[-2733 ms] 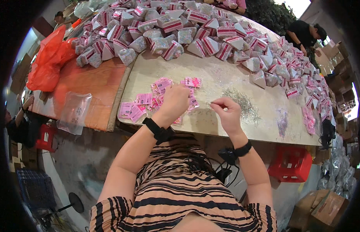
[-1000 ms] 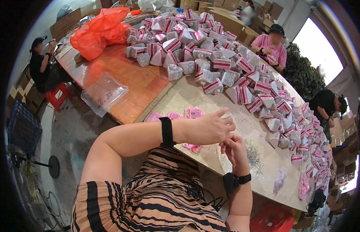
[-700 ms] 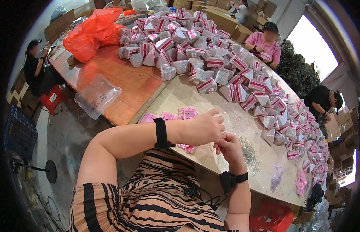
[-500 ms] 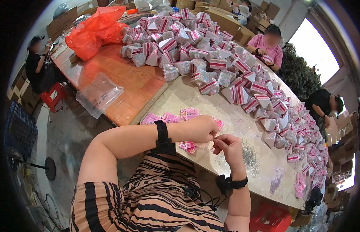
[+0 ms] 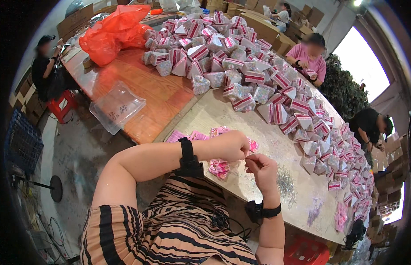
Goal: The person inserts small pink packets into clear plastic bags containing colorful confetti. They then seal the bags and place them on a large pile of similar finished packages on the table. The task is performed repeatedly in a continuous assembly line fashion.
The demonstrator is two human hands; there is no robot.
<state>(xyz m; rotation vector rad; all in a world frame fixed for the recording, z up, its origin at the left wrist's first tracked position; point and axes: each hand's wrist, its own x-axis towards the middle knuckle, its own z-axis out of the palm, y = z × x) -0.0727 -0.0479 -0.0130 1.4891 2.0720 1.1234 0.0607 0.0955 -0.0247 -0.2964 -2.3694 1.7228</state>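
My left hand (image 5: 232,145) is closed, its fingers curled away from view above the table's near edge. Fingertip to fingertip with it, my right hand (image 5: 263,171) makes a pinch of thumb and forefinger. Whatever sits between the two hands is too small to make out. Beneath and around my left hand lie small pink printed cards (image 5: 218,168), partly covered by the hand and forearm. To the right of my right hand, a loose scatter of thin silvery wire-like pieces (image 5: 286,183) rests on the pale table (image 5: 201,112).
Wedge-shaped clear packs (image 5: 234,90) with pink-and-white labels form a large heap across the table. An orange-red plastic bag (image 5: 109,39) and a clear bag (image 5: 118,106) lie at left. Pink packets (image 5: 341,216) lie far right. Several people work around, one in pink (image 5: 309,57).
My hands stay together in nearly the same place, with only slight finger movement. The whole view has shifted a little.
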